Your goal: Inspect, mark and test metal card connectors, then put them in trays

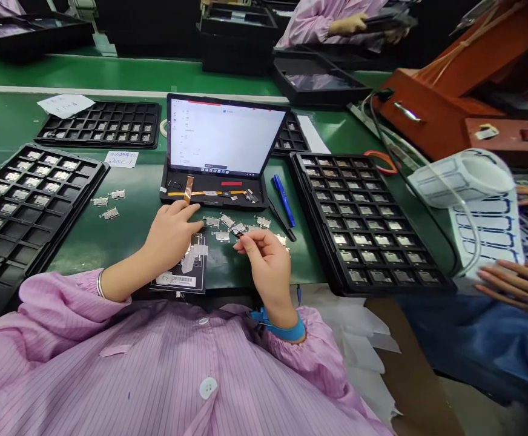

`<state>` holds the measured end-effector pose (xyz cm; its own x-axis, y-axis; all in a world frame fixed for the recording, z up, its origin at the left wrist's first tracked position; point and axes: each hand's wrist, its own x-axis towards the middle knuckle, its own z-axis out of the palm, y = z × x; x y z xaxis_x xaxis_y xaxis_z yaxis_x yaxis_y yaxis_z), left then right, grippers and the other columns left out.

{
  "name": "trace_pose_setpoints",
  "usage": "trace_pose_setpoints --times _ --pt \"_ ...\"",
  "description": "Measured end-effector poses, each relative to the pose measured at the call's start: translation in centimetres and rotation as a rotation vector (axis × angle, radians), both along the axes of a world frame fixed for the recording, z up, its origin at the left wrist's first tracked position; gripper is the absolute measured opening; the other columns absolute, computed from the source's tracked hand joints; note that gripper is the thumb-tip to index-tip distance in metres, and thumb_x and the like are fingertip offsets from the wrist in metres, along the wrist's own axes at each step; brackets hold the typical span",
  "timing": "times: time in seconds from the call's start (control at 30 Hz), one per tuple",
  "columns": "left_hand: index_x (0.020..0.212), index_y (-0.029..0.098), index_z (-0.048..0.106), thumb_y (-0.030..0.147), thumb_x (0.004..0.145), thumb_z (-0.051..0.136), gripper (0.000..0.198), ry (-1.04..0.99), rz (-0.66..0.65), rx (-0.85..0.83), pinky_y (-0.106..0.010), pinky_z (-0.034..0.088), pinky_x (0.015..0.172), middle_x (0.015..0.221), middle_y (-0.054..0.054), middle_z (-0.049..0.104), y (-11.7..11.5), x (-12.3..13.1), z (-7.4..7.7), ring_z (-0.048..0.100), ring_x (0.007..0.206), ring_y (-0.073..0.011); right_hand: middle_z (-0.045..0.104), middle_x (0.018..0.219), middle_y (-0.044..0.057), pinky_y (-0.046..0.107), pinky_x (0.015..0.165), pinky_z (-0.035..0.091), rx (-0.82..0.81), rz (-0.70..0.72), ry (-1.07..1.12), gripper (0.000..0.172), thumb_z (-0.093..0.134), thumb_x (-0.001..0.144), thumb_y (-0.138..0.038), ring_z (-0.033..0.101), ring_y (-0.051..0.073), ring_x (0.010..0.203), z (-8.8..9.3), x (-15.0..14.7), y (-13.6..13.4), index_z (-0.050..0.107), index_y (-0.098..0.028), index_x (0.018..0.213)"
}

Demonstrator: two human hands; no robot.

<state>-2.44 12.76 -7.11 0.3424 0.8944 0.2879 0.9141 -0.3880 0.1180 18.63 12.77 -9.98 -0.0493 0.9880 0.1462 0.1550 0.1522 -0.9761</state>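
My right hand (270,263) pinches a small silvery circuit module (237,229) between thumb and fingers, over several similar loose modules (221,237) on the green table. My left hand (171,236) lies with loosely bent, parted fingers at the near edge of a black test base (255,203). Its fingertips are by the lower end of a copper-coloured flex cable (188,186); whether they press it I cannot tell. A lit tablet screen (223,136) stands tilted up behind the base. Partly under my left hand is a black labelled panel (198,281) with tape on it.
Black compartment trays hold modules at left (32,206) and right (368,218). A blue pen (284,201) and black tweezers (281,219) lie right of the base. At far right, another person's hand (518,281) touches a label roll (464,175) near an orange machine (445,97).
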Motion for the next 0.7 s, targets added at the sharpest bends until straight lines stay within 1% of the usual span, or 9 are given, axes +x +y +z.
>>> trace_pose_setpoints --times 0.13,0.2,0.27,0.33,0.4,0.47,0.57,0.63,0.7 --pt "0.115 0.018 0.070 0.004 0.084 0.049 0.039 0.084 0.006 0.011 -0.051 0.043 0.099 0.147 -0.016 0.049 -0.6 -1.5 1.3 0.044 0.134 -0.0328 0.068 0.074 0.002 0.032 0.068 0.051 -0.028 0.019 -0.019 0.013 0.062 0.089 -0.035 0.065 0.018 0.071 -0.4 -0.4 -0.6 0.063 -0.022 0.086" --pt "0.119 0.018 0.067 0.009 0.088 0.048 0.038 0.018 0.166 -0.004 -0.049 0.044 0.100 0.140 -0.014 0.056 -1.1 -4.1 2.5 0.050 0.128 -0.0310 0.069 0.075 0.002 0.033 0.069 0.051 -0.032 0.011 -0.031 0.015 0.064 0.089 -0.037 0.066 0.019 0.073 -0.7 -0.3 -0.8 0.064 -0.022 0.087" --pt "0.115 0.018 0.068 0.019 0.089 0.053 0.030 -0.036 0.418 -0.071 -0.047 0.045 0.099 0.125 -0.013 0.065 -1.7 -7.4 3.5 0.058 0.115 -0.0306 0.069 0.076 0.003 0.035 0.071 0.052 -0.031 -0.013 -0.035 0.016 0.065 0.088 -0.038 0.066 0.020 0.073 -0.9 -0.2 -0.9 0.064 -0.022 0.088" --pt "0.109 0.015 0.068 0.028 0.085 0.062 0.029 -0.058 0.642 -0.197 -0.046 0.047 0.095 0.113 -0.015 0.067 -2.2 -10.5 3.7 0.060 0.108 -0.0330 0.070 0.076 0.003 0.035 0.072 0.052 -0.026 -0.015 -0.045 0.016 0.065 0.088 -0.039 0.066 0.020 0.073 -0.9 -0.3 -0.9 0.064 -0.023 0.088" --pt "0.105 0.015 0.068 0.033 0.080 0.068 0.031 -0.071 0.737 -0.284 -0.046 0.049 0.089 0.107 -0.016 0.065 -2.6 -12.7 3.2 0.061 0.101 -0.0338 0.070 0.077 0.003 0.036 0.071 0.051 -0.015 0.015 -0.056 0.016 0.065 0.089 -0.039 0.066 0.020 0.073 -0.8 -0.6 -1.1 0.064 -0.023 0.089" --pt "0.096 0.016 0.068 0.032 0.079 0.068 0.023 -0.095 0.738 -0.313 -0.043 0.049 0.084 0.103 -0.014 0.063 -2.9 -13.5 2.3 0.062 0.094 -0.0307 0.070 0.078 0.004 0.036 0.070 0.051 -0.007 0.050 -0.063 0.015 0.064 0.090 -0.038 0.066 0.021 0.073 -0.5 -1.1 -1.5 0.063 -0.023 0.089" --pt "0.081 0.019 0.066 0.031 0.080 0.067 0.012 -0.155 0.659 -0.344 -0.037 0.049 0.081 0.097 -0.008 0.061 -3.2 -12.8 1.2 0.061 0.087 -0.0240 0.070 0.077 0.003 0.035 0.068 0.050 0.000 0.104 -0.077 0.013 0.063 0.090 -0.036 0.067 0.020 0.073 0.1 -1.7 -2.1 0.064 -0.023 0.090" --pt "0.084 0.020 0.065 0.031 0.079 0.068 0.012 -0.229 0.596 -0.369 -0.033 0.048 0.078 0.096 -0.006 0.062 -3.4 -12.0 0.7 0.060 0.085 -0.0211 0.070 0.076 0.002 0.033 0.065 0.049 0.011 0.148 -0.101 0.012 0.062 0.091 -0.034 0.066 0.019 0.071 0.6 -2.0 -2.6 0.064 -0.023 0.090" --pt "0.099 0.019 0.065 0.033 0.078 0.070 0.026 -0.305 0.590 -0.368 -0.032 0.047 0.074 0.098 -0.005 0.063 -3.5 -11.5 0.4 0.059 0.083 -0.0204 0.069 0.075 0.002 0.033 0.063 0.047 0.026 0.185 -0.133 0.011 0.061 0.091 -0.033 0.064 0.018 0.068 1.0 -2.1 -2.9 0.065 -0.023 0.090"
